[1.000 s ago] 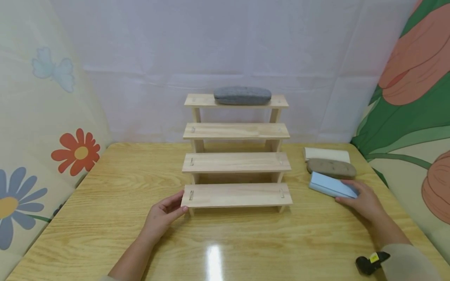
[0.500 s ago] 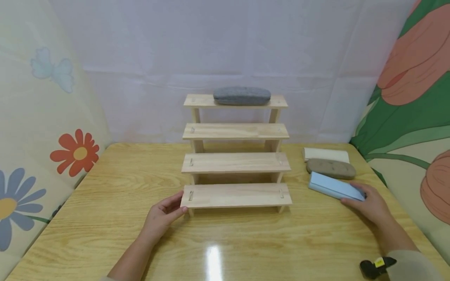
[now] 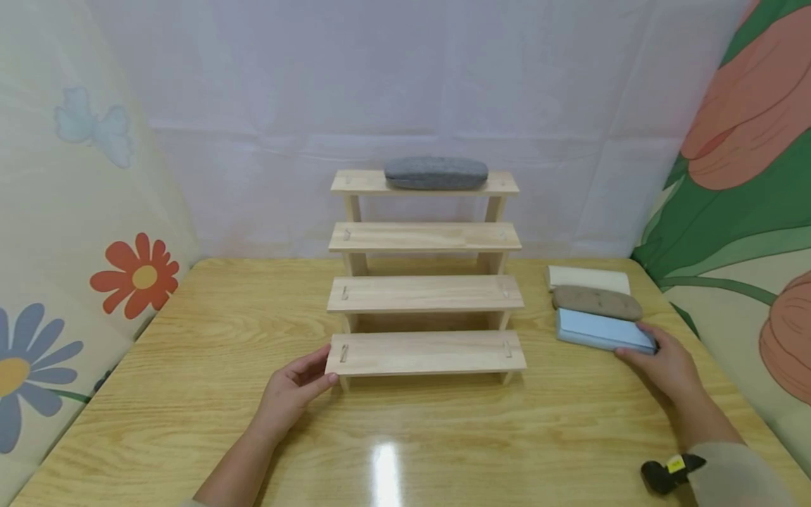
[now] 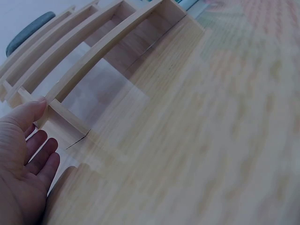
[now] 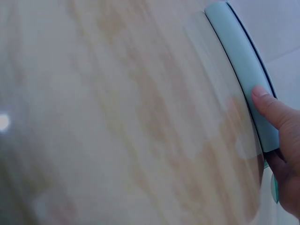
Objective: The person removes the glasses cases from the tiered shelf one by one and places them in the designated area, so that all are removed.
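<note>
A four-step wooden display stand (image 3: 426,352) stands on the table. My left hand (image 3: 293,394) holds the left end of its lowest step; in the left wrist view the thumb (image 4: 35,110) lies at the step's corner, and the other fingers are loosely bent beside it. At the right, my right hand (image 3: 668,366) grips the right end of a light blue glasses case (image 3: 602,331), which lies on the table. In the right wrist view the thumb (image 5: 267,103) presses the blue case's near side; the fingers behind it are mostly hidden. A grey glasses case (image 3: 437,173) rests on the top step.
Right behind the blue case lie a brown glasses case (image 3: 597,303) and a white glasses case (image 3: 589,279), side by side. A white cloth (image 3: 266,141) hangs behind the table (image 3: 190,394), with flower-printed panels on both sides.
The right hand slid to the blue case's right end, then turned that end back, so the case now lies nearly parallel to the brown one. The left hand and stand have stayed put.
</note>
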The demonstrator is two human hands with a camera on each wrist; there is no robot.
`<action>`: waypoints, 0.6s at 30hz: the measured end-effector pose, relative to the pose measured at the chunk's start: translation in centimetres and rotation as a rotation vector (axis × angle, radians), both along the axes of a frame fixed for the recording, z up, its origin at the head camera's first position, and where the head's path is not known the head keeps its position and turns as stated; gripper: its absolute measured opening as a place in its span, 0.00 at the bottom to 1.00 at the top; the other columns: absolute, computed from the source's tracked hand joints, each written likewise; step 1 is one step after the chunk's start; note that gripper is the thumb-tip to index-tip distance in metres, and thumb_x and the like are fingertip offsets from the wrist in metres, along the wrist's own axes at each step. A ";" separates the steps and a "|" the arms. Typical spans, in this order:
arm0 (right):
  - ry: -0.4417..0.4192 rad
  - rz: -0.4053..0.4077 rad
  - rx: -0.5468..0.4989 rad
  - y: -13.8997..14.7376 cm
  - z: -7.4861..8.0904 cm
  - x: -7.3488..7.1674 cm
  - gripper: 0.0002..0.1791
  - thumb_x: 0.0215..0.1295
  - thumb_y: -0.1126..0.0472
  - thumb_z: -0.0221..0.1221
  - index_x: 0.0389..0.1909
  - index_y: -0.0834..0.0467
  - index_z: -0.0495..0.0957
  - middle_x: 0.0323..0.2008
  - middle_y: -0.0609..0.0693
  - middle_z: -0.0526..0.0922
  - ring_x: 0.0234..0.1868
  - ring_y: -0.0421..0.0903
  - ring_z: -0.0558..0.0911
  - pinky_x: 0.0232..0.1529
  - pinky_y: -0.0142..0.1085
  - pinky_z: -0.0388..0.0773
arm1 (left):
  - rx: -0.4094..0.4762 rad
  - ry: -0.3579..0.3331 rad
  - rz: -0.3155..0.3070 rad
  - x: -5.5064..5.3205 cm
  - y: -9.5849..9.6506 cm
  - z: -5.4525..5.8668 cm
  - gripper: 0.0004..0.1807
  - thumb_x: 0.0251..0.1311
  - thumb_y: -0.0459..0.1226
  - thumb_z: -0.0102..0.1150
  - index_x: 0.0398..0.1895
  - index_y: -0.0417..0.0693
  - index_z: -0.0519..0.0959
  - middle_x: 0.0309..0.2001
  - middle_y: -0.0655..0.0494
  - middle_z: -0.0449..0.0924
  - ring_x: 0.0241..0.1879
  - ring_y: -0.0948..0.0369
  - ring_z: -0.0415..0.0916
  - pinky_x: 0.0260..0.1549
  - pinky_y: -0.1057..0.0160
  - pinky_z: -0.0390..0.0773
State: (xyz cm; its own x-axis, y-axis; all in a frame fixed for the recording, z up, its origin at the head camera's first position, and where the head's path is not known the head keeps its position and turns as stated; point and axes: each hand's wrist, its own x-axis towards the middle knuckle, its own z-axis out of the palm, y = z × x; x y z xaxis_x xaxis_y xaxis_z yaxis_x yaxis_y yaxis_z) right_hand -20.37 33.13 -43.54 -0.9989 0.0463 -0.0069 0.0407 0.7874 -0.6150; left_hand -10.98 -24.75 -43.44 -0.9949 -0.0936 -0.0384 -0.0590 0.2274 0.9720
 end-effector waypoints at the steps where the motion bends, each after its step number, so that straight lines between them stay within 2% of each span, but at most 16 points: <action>1: -0.010 -0.006 -0.001 0.0 0.0 0.0 0.50 0.64 0.41 0.61 0.73 0.69 0.52 0.69 0.78 0.53 0.68 0.77 0.54 0.65 0.68 0.56 | 0.000 0.000 0.000 0.0 0.0 0.0 0.32 0.58 0.36 0.68 0.65 0.35 0.71 0.63 0.40 0.73 0.47 0.77 0.76 0.46 0.75 0.79; 10: -0.034 -0.036 -0.003 -0.3 0.2 -0.5 0.50 0.66 0.38 0.58 0.74 0.68 0.49 0.70 0.78 0.50 0.69 0.77 0.52 0.66 0.68 0.54 | 0.003 -0.001 0.003 0.0 0.0 0.0 0.32 0.58 0.36 0.68 0.65 0.35 0.71 0.62 0.45 0.75 0.48 0.77 0.76 0.46 0.75 0.79; 18: -0.037 -0.078 -0.015 -0.3 0.3 -0.9 0.50 0.67 0.39 0.57 0.74 0.68 0.49 0.71 0.77 0.51 0.70 0.76 0.52 0.68 0.66 0.54 | -0.006 -0.005 0.006 0.1 0.0 0.2 0.32 0.58 0.36 0.68 0.65 0.36 0.71 0.62 0.41 0.74 0.47 0.76 0.76 0.46 0.75 0.79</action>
